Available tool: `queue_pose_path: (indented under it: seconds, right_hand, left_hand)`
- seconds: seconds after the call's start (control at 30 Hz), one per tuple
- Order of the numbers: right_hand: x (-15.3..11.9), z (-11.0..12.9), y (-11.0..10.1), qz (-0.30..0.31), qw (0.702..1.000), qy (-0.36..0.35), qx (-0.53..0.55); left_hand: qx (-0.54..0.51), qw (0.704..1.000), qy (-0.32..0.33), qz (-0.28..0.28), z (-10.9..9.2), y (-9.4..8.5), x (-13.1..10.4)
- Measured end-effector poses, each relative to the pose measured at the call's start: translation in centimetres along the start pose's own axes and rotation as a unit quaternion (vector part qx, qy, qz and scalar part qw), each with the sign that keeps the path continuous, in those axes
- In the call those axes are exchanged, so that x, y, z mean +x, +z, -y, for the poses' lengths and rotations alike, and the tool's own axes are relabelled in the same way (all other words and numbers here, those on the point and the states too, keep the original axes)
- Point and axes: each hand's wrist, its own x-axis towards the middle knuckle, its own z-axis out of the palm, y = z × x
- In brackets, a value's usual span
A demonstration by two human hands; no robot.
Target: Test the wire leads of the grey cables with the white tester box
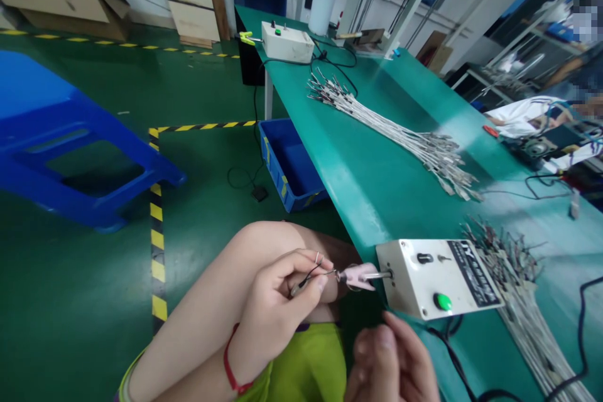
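- Far left: blue plastic stool on green floor, yellow-black tape running just right of it.
- Left hand: red cord at wrist, thumb and index pinching a thin dark wire; other fingers curled.
- Wire sits over the person's lap, its end at the tip of the pink clip. Contact there too small to confirm.
- Blue bin on the floor, beside the table edge; far white box up on the table.
- Pink clip sticks out on a metal shaft from the near white box, which has a green button.
- Right hand: below the shaft, fingers curled, thumb near index. Can't tell if it's gripping anything.
- One cable bundle mid-table, another right of the near box.
- Right edge: another person, partly in view.
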Motion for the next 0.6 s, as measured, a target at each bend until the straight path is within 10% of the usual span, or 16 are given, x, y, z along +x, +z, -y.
queue_pose_path:
  seconds: [0.2, 0.6]
  right_hand:
    - [-0.1, -2.0, 2.6, 0.169, 0.97, 0.098, 0.142]
    - [1.4, -1.5, 2.0, 0.225, 0.947, 0.149, 0.175]
  left_hand:
    - [-0.001, 0.999, 0.022, 0.041, -0.8, 0.1, -0.5]
    - [0.015, 0.994, 0.011, 0.112, -1.4, 0.0, -0.7]
